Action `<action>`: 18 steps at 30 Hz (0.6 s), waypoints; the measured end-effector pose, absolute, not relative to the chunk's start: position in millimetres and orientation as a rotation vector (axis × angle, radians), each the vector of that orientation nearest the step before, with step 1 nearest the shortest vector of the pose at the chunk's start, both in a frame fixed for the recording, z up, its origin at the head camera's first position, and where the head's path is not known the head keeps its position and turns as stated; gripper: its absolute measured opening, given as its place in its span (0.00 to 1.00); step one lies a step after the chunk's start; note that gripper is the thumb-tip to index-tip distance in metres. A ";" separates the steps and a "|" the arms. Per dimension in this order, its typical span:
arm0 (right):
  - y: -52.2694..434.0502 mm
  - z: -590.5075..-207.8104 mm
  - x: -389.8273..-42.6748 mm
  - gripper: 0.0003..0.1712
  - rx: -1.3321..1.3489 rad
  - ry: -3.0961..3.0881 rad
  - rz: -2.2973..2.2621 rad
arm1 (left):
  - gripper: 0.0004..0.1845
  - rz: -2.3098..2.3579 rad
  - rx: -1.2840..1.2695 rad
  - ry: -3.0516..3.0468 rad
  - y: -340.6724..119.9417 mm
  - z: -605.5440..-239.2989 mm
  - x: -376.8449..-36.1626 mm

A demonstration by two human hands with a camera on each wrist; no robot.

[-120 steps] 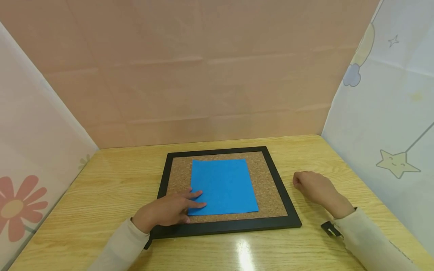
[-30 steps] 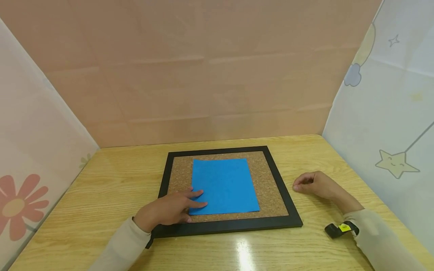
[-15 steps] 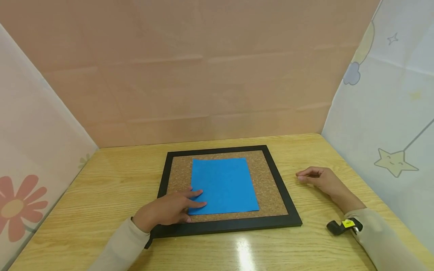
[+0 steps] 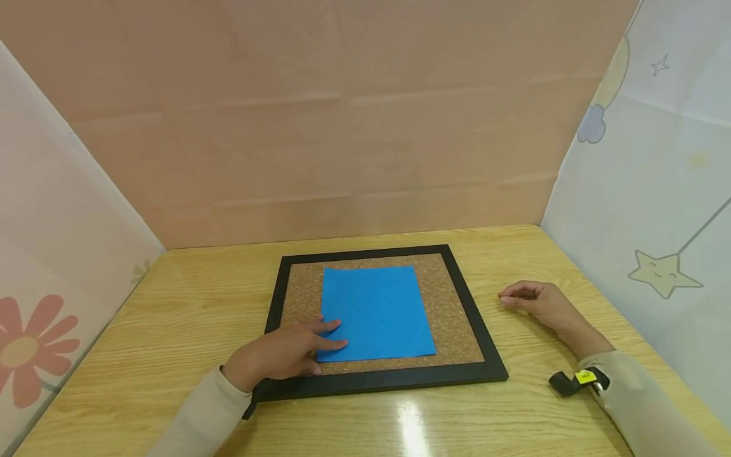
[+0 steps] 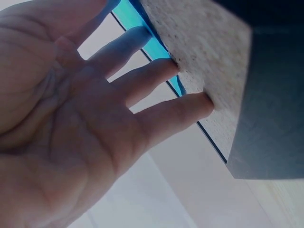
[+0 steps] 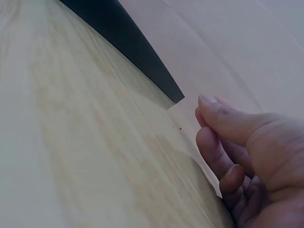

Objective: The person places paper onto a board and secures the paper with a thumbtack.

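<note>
On the wooden table (image 4: 188,317), a blue paper (image 4: 377,311) is lying flat on the cork board (image 4: 451,317) inside its black frame (image 4: 388,381). The left hand (image 4: 280,355) is lying palm down across the frame's near left corner, its straight, spread fingers (image 5: 156,76) pressing the paper's near left edge and gripping nothing. Well to the right of the frame, the right hand (image 4: 542,303) is resting on the table, its fingers (image 6: 223,123) loosely curled and holding nothing.

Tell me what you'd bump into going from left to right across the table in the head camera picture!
Left hand pressing the near left corner of the blue paper → the paper's cork board with its black frame → bare wooden table → right hand, fingers loosely curled, holding nothing.
</note>
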State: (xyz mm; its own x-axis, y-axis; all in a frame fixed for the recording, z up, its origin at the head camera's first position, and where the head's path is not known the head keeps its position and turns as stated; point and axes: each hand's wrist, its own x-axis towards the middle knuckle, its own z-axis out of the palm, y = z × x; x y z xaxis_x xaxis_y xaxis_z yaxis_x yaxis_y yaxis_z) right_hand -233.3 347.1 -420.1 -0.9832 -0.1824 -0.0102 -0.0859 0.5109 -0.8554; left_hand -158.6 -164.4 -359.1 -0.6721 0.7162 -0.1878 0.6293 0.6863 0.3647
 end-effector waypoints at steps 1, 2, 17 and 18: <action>347.0 -420.3 -233.5 0.21 -0.237 2.642 -1.496 | 0.32 0.386 1.061 2.585 -164.5 -359.8 -158.8; 346.9 -420.6 -233.6 0.21 -0.239 2.640 -1.501 | 0.32 0.387 1.058 2.585 -164.5 -360.1 -158.8; 346.6 -418.1 -233.4 0.26 -0.214 2.614 -1.529 | 0.32 0.380 1.077 2.587 -163.5 -355.5 -157.1; 346.5 -417.9 -233.6 0.27 -0.217 2.615 -1.523 | 0.32 0.380 1.077 2.587 -163.4 -355.3 -156.9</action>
